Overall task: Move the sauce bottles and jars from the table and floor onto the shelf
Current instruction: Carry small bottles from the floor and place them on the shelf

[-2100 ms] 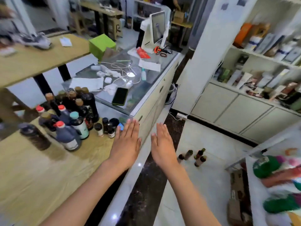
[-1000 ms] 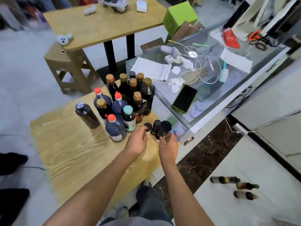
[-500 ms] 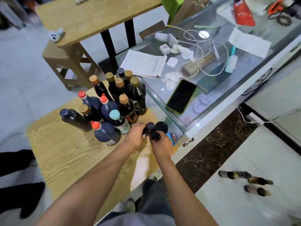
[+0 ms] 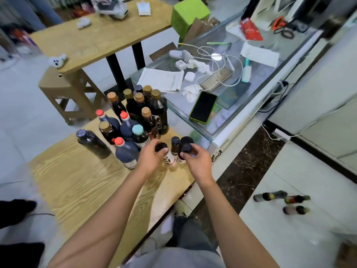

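We have both hands at the near right corner of the low wooden table [image 4: 77, 180], each closed around a small black-capped bottle. The left hand [image 4: 149, 161] grips a small white-labelled bottle [image 4: 168, 157] by its upper half, thumb over the cap; the right hand [image 4: 199, 161] wraps a second small dark bottle [image 4: 185, 149] just beside it. Whether either bottle has left the tabletop we cannot tell.

Two more small items stand touching-close behind our fingers — a small brown bottle [image 4: 175, 145] and a black-lidded jar [image 4: 187, 140]. The larger risk sits to the left: a tight cluster of tall dark sauce bottles [image 4: 135, 117], with a red-capped bottle [image 4: 125, 151] and a teal-capped bottle [image 4: 140, 135] just beside the left knuckles.

What could go wrong, as we judge it:
- Lifting with the left wrist swung outward could clip the red-capped bottle, and one toppling in that pack could take its neighbours down.
- Both grips sit high, near the caps; a loose cap or a smooth label could let a bottle slip — onto the table edge or the hard floor.
- The right hand works near the glass counter [image 4: 241, 97] edge, so a quick pull could knock the jar against it.
- Three small bottles [image 4: 280, 202] lie on the floor to the right, in a likely stepping path; the shelf itself is not identifiable in this view.
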